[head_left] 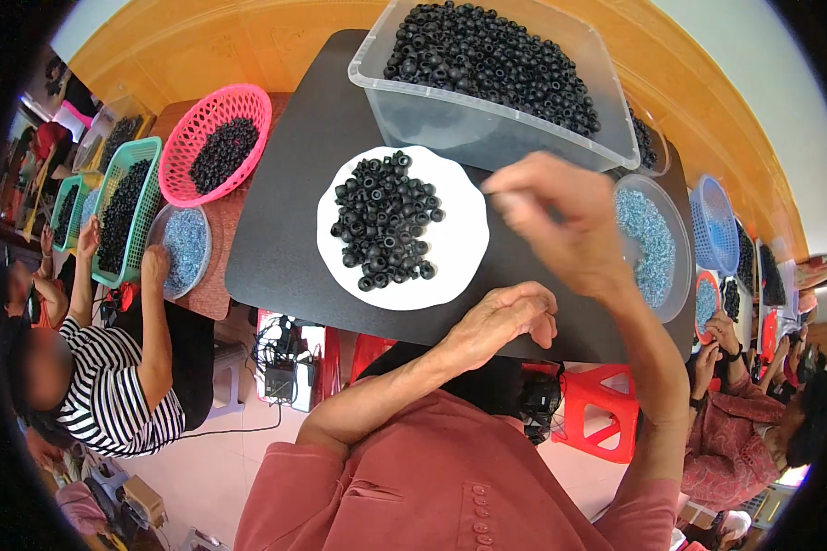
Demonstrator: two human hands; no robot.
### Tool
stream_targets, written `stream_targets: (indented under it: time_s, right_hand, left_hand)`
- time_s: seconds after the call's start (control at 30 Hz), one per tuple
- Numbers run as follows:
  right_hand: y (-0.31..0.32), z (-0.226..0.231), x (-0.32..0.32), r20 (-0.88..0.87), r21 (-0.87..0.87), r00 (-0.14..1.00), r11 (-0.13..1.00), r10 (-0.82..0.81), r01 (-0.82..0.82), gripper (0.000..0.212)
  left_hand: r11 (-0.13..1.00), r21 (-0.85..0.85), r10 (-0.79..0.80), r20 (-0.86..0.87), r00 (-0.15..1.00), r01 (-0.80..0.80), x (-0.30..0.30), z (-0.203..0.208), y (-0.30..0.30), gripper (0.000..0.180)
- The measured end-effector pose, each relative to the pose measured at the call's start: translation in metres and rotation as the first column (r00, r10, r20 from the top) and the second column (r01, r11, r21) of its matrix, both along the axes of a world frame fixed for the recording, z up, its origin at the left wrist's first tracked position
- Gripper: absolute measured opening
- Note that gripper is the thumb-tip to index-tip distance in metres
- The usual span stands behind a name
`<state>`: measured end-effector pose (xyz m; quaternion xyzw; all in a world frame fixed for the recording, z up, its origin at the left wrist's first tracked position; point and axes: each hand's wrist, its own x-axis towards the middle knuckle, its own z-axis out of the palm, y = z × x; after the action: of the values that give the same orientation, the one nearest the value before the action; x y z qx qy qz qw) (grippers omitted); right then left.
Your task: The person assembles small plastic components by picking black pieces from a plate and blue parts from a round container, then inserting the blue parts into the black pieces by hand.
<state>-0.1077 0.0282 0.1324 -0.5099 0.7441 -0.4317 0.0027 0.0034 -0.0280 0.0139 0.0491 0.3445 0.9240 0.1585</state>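
Note:
A white plate with a scalloped rim (464,216) lies on the dark table, bearing a heap of small black hollow round pieces (386,220). My left hand (510,314) is at the table's near edge, right of the plate, with its fingers curled inward; what they hold, if anything, is hidden. Above the table, just right of the plate, my right hand (565,216) is closed with thumb and forefinger together. Its fingertips are slightly blurred, and nothing between them can be made out. Beside its wrist stands a clear round bowl (675,285) of small pale-blue pieces (648,243).
Behind the plate stands a large clear plastic tub (432,119) full of similar black pieces. A pink basket (257,106) and green basket (152,151) are to the left, near a co-worker in stripes (124,386). Red stools (602,404) stand below; another person sits at right.

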Motion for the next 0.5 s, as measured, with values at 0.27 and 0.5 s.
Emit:
stream_targets:
  time_s: [0.27,0.5]
  right_hand:
    - [-0.05,-0.054,-0.031,-0.165,0.333,0.966,0.933,0.2,-0.136,0.027]
    - [-0.048,-0.057,-0.027,-0.133,0.407,0.971,0.904,0.198,-0.128,0.02]
  left_hand:
    - [0.999,-0.036,-0.022,0.019,1.0,0.023,0.0,0.005,0.003,0.023]
    - [0.987,-0.16,-0.019,-0.003,1.0,0.018,0.0,0.013,-0.002,0.023]
